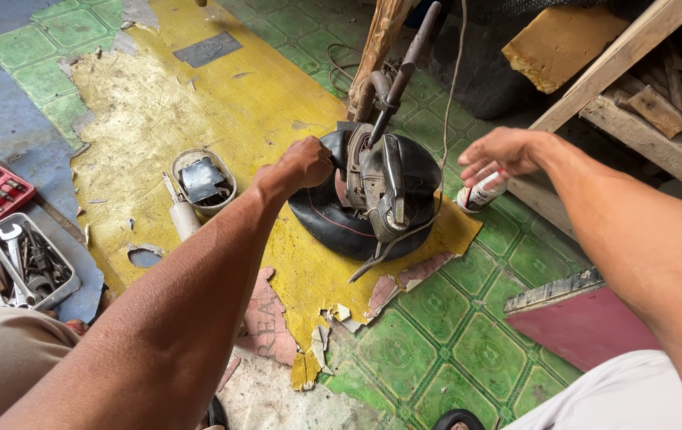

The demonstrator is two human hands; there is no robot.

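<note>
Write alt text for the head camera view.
Seen from above, a left hand grips a grimy engine part resting on a black rubber tube, while the open right hand reaches over a small white bottle. A tray of wrenches sits on the peeling floor.

arms: two long bare arms, no sleeves to see
left hand [303, 165]: bare, no glove, no ring, no watch
right hand [500, 154]: bare, no glove, no ring
left leg: tan cloth over the knee
right leg: white cloth over the knee
feet: dark shoe tips at the bottom edge
</note>
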